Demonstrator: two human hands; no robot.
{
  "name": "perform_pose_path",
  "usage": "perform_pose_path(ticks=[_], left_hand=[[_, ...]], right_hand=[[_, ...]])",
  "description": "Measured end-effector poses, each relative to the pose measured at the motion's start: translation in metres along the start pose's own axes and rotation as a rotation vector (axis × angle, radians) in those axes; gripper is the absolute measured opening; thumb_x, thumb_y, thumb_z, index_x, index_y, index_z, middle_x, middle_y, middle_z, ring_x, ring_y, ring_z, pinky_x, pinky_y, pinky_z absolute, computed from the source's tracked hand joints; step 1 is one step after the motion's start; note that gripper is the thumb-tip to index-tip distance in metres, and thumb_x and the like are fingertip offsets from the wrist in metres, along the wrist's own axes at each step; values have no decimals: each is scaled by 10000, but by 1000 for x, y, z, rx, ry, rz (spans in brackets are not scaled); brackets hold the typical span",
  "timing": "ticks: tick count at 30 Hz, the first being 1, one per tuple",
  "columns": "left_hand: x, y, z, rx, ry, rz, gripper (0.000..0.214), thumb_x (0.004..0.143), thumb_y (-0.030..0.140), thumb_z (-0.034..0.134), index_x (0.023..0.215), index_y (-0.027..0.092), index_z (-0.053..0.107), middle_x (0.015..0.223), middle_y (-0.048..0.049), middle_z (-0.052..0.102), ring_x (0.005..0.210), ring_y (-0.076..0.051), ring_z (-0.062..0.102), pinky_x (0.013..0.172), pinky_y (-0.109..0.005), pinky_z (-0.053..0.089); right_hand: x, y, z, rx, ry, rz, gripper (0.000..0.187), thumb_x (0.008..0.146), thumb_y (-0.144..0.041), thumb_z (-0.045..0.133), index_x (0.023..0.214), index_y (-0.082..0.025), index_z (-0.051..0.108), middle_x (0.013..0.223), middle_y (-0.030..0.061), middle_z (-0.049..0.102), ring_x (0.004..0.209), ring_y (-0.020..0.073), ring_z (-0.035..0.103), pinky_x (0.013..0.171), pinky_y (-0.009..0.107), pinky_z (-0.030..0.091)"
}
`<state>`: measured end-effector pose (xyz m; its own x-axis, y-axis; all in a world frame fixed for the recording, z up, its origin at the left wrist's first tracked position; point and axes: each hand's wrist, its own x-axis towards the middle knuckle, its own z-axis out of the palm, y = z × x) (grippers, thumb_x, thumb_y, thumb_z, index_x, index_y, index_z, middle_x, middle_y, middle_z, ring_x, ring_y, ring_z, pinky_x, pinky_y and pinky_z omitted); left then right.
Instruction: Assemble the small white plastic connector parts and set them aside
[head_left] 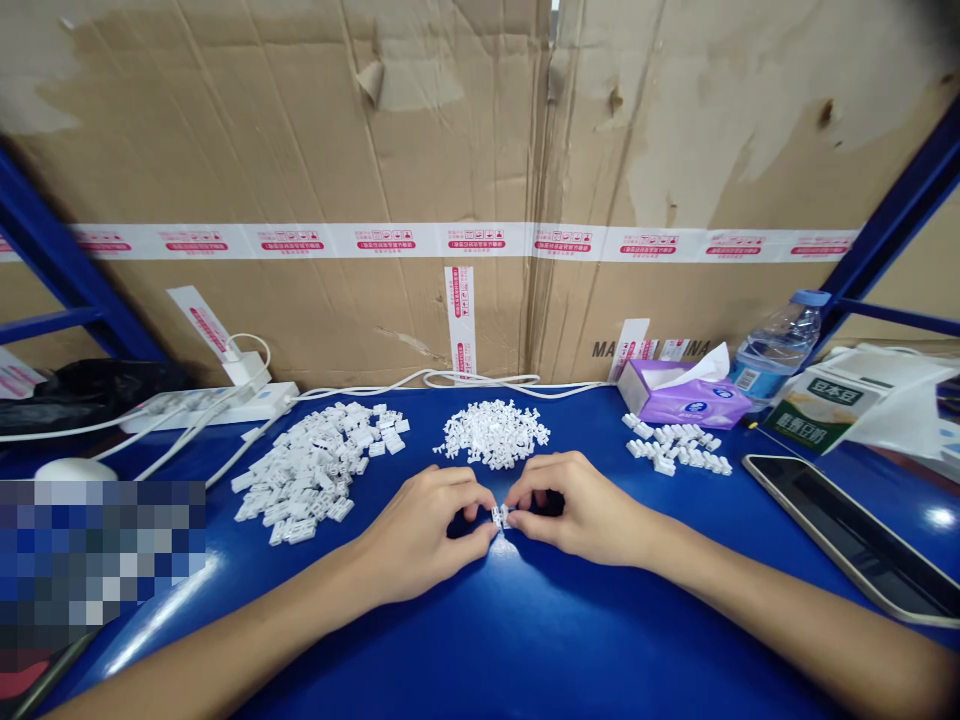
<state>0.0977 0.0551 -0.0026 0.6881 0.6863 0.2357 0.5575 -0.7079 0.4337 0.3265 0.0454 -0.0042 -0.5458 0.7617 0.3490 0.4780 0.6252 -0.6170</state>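
Between my two hands, over the middle of the blue table, is a small white plastic part (pixel 498 516). My left hand (pixel 431 525) pinches it from the left with thumb and forefinger. From the right, the fingertips of my right hand (pixel 577 510) close on a small white piece (pixel 506 515) that meets it; where one ends and the other begins is too small to make out. Behind my hands lies a heap of tiny white pieces (pixel 495 434). A larger pile of flat white plastic parts (pixel 307 470) is to the left, and a smaller group of white parts (pixel 679 447) to the right.
A purple tissue pack (pixel 686 395), a water bottle (pixel 780 345), a green-and-white carton (pixel 821 400) and a phone (pixel 855 535) line the right side. At the back left is a power strip (pixel 262 402) with white cables. Cardboard (pixel 337 150) stands behind the blue table (pixel 480 640).
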Motion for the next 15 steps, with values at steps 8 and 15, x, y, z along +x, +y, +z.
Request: perform_pose_path(ticks=[8, 15], left_hand=[[1, 1, 0, 13, 8, -1, 57, 884, 229, 644, 895, 211, 696, 780, 29, 595, 673, -137, 542, 724, -324, 375], [-1, 0, 1, 2, 20, 0, 72, 888, 244, 641, 914, 216, 702, 787, 25, 605, 669, -138, 547, 705, -317, 385]], right_hand=[[0, -1, 1, -22, -8, 31, 48, 823, -203, 732, 867, -186, 744, 726, -12, 668, 666, 123, 602, 660, 258, 464], [-1, -3, 0, -34, -15, 5, 48, 852, -220, 699, 872, -186, 725, 739, -12, 662, 677, 123, 599, 671, 265, 465]])
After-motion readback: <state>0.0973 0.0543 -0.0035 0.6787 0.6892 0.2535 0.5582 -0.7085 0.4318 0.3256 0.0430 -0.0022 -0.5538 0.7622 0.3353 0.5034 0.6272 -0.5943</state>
